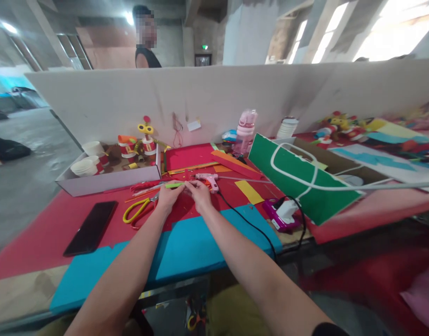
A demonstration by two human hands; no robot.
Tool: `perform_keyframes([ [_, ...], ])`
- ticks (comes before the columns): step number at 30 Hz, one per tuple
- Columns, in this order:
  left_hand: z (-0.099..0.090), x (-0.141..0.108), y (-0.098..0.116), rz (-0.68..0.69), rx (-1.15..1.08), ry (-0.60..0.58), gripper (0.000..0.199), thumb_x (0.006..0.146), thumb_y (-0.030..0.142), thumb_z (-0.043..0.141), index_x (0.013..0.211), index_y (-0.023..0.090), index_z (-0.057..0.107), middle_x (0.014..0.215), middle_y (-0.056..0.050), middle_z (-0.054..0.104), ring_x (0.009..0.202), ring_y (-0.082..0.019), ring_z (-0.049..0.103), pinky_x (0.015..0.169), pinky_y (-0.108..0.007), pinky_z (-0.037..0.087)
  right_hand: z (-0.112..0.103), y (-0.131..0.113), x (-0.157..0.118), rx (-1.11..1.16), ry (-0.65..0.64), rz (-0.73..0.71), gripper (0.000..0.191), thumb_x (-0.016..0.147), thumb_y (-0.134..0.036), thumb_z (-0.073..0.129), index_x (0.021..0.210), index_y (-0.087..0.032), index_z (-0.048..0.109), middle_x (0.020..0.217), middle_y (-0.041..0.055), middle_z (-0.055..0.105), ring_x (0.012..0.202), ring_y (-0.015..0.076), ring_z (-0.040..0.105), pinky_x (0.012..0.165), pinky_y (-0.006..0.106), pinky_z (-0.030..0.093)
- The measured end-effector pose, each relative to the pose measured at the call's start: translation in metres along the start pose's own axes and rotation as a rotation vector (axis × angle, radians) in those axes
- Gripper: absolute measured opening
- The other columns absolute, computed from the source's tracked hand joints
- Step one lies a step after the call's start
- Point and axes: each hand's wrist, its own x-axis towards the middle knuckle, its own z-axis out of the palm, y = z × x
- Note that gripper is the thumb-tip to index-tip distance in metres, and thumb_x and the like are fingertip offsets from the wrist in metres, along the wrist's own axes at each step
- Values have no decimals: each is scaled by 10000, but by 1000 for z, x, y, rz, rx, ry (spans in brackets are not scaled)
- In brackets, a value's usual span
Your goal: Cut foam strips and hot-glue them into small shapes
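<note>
Both hands meet over the red sheet in the middle of the table. My left hand (pixel 169 195) is closed on a small light-green piece (pixel 174 185). The fingers of my right hand (pixel 199 193) are pinched at the right end of that piece; what they hold there is too small to make out. A pink glue gun (pixel 207 179) lies just beyond my right hand. Yellow-handled scissors (pixel 136 210) lie to the left of my left hand, near other red-handled tools (pixel 140 185).
A black phone (pixel 91 228) lies at left, before a white box (pixel 112 181) of paper cups and figures. At right are a purple power strip (pixel 280 217), a leaning green board (pixel 291 175) and cables. Behind stand a pink bottle (pixel 245 130) and a partition (pixel 207 93); a person is beyond it.
</note>
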Motion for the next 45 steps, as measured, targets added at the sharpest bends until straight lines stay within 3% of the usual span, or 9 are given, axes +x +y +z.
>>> perform_keyframes([
  [4, -6, 2, -3, -15, -39, 12, 241, 556, 310, 809, 721, 152, 732, 727, -42, 695, 677, -158, 608, 673, -275, 478, 2, 7, 5, -40, 10, -51, 319, 551, -424, 774, 695, -184, 621, 647, -15, 658, 625, 142, 625, 710, 312, 536],
  [9, -7, 5, -3, -68, -116, 14, 276, 534, 321, 825, 718, 140, 729, 667, -34, 679, 591, -130, 567, 599, -257, 445, -4, 2, 12, -271, -35, -223, 279, 638, -460, 713, 710, -197, 655, 646, -6, 654, 618, 143, 596, 666, 285, 515],
  [13, -6, 4, -2, -68, -133, 2, 262, 556, 324, 812, 709, 132, 721, 592, -11, 632, 537, -103, 512, 550, -238, 400, -5, -1, 13, -307, -77, -286, 267, 672, -462, 688, 713, -200, 659, 670, 0, 658, 632, 147, 600, 664, 281, 511],
  [23, -10, 2, 0, -60, -121, -8, 294, 586, 370, 787, 744, 132, 718, 635, -18, 642, 540, -104, 500, 538, -238, 385, 1, -2, 9, -177, -133, -173, 310, 597, -442, 751, 734, -191, 632, 700, -3, 663, 659, 146, 606, 692, 293, 516],
  [38, -10, 2, -1, -68, -77, 5, 276, 616, 394, 767, 698, 143, 685, 567, 10, 590, 509, -94, 479, 522, -226, 371, -2, -5, 14, -129, -142, -171, 306, 571, -408, 774, 707, -191, 607, 677, -30, 628, 626, 120, 600, 679, 272, 523],
  [42, -12, 4, 12, 12, -62, 138, 290, 665, 434, 725, 766, 164, 692, 607, 19, 603, 546, -92, 497, 549, -217, 386, -8, -10, 24, -24, -54, -144, 351, 566, -423, 777, 719, -203, 551, 606, -53, 593, 559, 120, 610, 636, 286, 538],
  [45, -18, 7, 19, 78, 28, 235, 305, 661, 430, 726, 809, 163, 715, 633, 12, 627, 582, -100, 513, 579, -219, 395, -10, -11, 26, -57, -58, -140, 362, 569, -432, 775, 719, -203, 538, 588, -52, 591, 544, 128, 621, 615, 290, 543],
])
